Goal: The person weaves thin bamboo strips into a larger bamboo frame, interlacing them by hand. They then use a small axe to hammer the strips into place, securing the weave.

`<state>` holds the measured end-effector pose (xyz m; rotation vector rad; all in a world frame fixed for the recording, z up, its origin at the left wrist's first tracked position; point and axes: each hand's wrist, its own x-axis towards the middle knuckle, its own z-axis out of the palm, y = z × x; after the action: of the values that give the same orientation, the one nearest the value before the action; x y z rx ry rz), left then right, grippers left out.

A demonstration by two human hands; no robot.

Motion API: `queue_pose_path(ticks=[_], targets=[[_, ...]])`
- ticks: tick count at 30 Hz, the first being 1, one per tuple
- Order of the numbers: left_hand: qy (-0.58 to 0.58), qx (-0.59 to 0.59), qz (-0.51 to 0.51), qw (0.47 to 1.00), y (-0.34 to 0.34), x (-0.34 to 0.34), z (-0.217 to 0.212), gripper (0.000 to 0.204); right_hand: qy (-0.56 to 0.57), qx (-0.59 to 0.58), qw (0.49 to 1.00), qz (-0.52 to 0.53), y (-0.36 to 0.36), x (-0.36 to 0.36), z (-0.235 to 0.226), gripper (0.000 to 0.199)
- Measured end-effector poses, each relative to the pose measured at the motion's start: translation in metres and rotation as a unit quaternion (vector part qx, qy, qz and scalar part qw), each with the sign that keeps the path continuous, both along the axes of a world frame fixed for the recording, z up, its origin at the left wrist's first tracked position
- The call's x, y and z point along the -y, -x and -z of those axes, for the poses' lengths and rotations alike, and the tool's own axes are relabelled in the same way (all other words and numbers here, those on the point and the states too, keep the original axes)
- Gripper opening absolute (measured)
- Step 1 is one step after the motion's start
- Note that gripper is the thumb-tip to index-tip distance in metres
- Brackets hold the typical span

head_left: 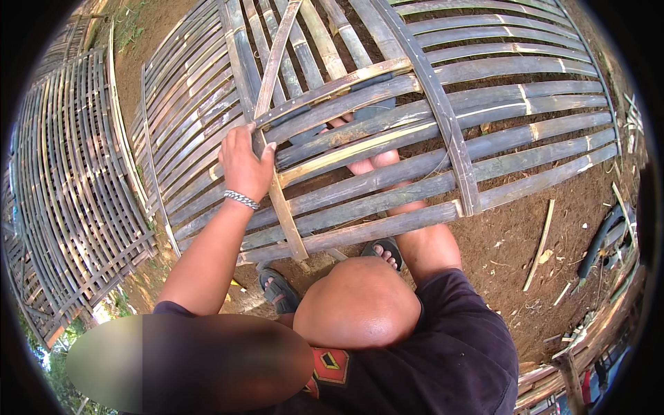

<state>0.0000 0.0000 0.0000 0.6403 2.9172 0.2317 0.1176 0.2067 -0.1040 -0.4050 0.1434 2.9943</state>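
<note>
A bamboo slat panel (387, 183) spreads in front of me, its long split slats fixed under crosswise strips. My left hand (245, 164) is closed around a bamboo crosspiece (282, 207) at its upper end, thumb on the right side. Below the slats, my right hand (384, 159) reaches up from underneath; its heel and some fingertips show through gaps. The slats hide most of its fingers and anything in them. Near those fingertips, a dark flat piece (375, 111) shows between slats. Black bands (380, 77) wrap the short slats there, and a diagonal bamboo strip (278, 59) rises beyond my left hand.
Another slatted bamboo panel (69, 166) stands at the left. Brown soil (508, 259) carries loose bamboo strips (539, 245) at the right, beside a dark curved object (600, 238). Bamboo poles (588, 353) lie at the lower right. My sandalled feet (279, 290) are under the panel's near edge.
</note>
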Motion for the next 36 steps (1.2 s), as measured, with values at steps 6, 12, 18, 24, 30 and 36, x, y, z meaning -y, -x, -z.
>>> queue_pose_path(ticks=[6,12,18,24,30,36], targets=[[-0.048,-0.082,0.061,0.994,-0.026,-0.022,-0.008,0.051,0.025,-0.005,1.0,-0.013,-0.004,-0.004,-0.01,0.065],[-0.082,0.026,0.146,0.986,-0.051,-0.069,-0.011,0.043,0.04,-0.056,0.998,0.01,-0.006,0.0,0.016,0.066],[-0.086,-0.004,0.11,0.99,-0.038,-0.069,0.007,0.023,0.024,-0.014,0.999,-0.019,-0.003,-0.005,-0.001,0.066],[-0.02,0.017,0.223,0.975,-0.001,-0.072,-0.01,0.023,0.062,-0.02,0.998,-0.022,-0.006,-0.007,-0.005,0.065],[-0.117,0.124,0.009,0.985,-0.009,-0.073,-0.008,0.022,0.066,0.002,0.997,-0.033,-0.004,-0.007,-0.005,0.068],[-0.219,0.098,-0.029,0.97,-0.043,-0.057,-0.009,0.021,0.039,0.006,0.999,-0.038,-0.003,-0.004,-0.003,0.068]])
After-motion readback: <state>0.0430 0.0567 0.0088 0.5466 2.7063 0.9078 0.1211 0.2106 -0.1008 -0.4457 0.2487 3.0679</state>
